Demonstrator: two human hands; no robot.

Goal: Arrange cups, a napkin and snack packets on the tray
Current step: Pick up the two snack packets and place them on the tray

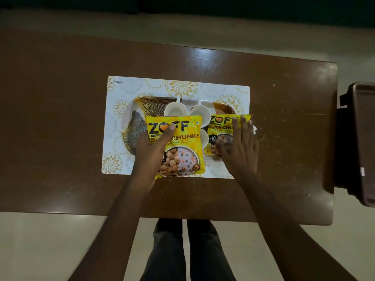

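- The left hand [151, 148] grips the larger yellow packet [178, 147], thumb on its front, over the near half of the tray [132, 126].
- The right hand [239, 142] lies open and flat on the smaller yellow packet [221, 128] at the tray's right end.
- Three white cups [175, 110] stand on the tray, partly covered by the packets.
- The tray rests on a patterned mat [182, 87] on the brown surface [60, 118].

Your left hand [151, 151] and right hand [238, 146] are bare, with no rings, watch or sleeves on either forearm, and below the table edge you wear dark trousers [187, 250] on both legs.
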